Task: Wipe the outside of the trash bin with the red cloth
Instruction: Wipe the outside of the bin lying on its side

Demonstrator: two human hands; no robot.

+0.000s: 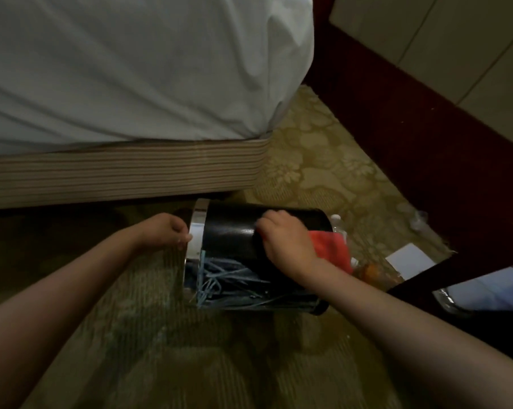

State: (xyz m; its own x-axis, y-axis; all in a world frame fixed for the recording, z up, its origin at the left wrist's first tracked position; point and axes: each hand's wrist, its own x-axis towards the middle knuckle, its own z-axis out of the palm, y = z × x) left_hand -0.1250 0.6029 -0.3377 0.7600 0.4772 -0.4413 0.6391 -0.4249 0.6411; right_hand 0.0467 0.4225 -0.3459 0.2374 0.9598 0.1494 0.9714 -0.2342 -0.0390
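Wiping should go well if the left hand (166, 230), fingers curled on the silver rim (197, 231), steadies the trash bin (228, 228) lying on its side on the carpet (160, 335) while the right hand (284, 240) (fingers bunched round the red cloth (329, 246)) presses along the black wall (234, 249).

We hold the chrome rim (197, 228) of the tipped trash bin (231, 231) with our left hand (163, 231); our right hand (284, 240) clutches the red cloth (332, 246) against its side.
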